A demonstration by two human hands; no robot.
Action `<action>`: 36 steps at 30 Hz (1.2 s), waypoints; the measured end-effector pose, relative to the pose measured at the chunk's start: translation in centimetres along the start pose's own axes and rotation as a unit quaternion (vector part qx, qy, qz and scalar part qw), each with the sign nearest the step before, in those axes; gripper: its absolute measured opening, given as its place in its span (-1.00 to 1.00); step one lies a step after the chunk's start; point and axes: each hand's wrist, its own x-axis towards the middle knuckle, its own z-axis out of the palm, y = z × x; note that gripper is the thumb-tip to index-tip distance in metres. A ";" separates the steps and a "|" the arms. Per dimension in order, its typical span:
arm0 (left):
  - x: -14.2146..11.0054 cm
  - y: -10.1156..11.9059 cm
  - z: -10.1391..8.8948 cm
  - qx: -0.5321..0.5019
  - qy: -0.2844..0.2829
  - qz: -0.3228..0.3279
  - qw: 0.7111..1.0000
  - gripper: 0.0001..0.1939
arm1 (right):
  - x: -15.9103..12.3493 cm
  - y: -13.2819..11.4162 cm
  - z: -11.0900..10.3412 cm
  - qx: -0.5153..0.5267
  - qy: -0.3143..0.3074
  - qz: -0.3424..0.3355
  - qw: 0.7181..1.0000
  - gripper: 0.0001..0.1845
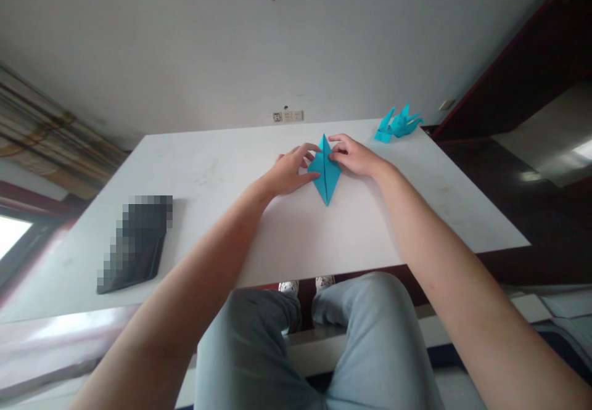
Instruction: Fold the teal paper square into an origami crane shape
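Note:
A blue sheet of origami paper (326, 179), folded into a long diamond with a seam down its middle, lies on the white table in front of me. My left hand (295, 168) holds its left side, with the thumb on the lower left edge and the index finger near the upper left edge. On the other side, my right hand (352, 154) has its fingers closed on the upper right edge, near the top point. Part of both upper edges is hidden under the fingers.
Blue folded paper cranes (401, 123) stand at the table's far right corner. A dark, partly blurred flat object (155, 256) lies at the left. The white table (222, 157) meets a wall with sockets (287, 116) at its far edge.

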 end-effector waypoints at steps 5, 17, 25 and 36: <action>0.0 0.1 0.5 0.032 0.022 -0.002 0.999 -0.58 | -0.1 -0.3 0.1 0.010 0.005 0.009 1.000 -0.42; 0.8 0.1 0.3 -0.023 0.071 -0.053 0.996 -0.75 | -0.6 -1.1 1.5 -0.154 0.034 -0.010 0.987 -0.12; 0.6 0.3 0.3 0.007 0.059 -0.038 0.998 -0.71 | -0.2 -1.1 3.0 -0.243 0.092 0.003 0.966 -0.40; 0.1 0.3 0.3 0.098 -0.032 0.029 0.994 -0.48 | 0.6 -0.1 1.7 -0.011 0.115 0.049 0.992 -0.59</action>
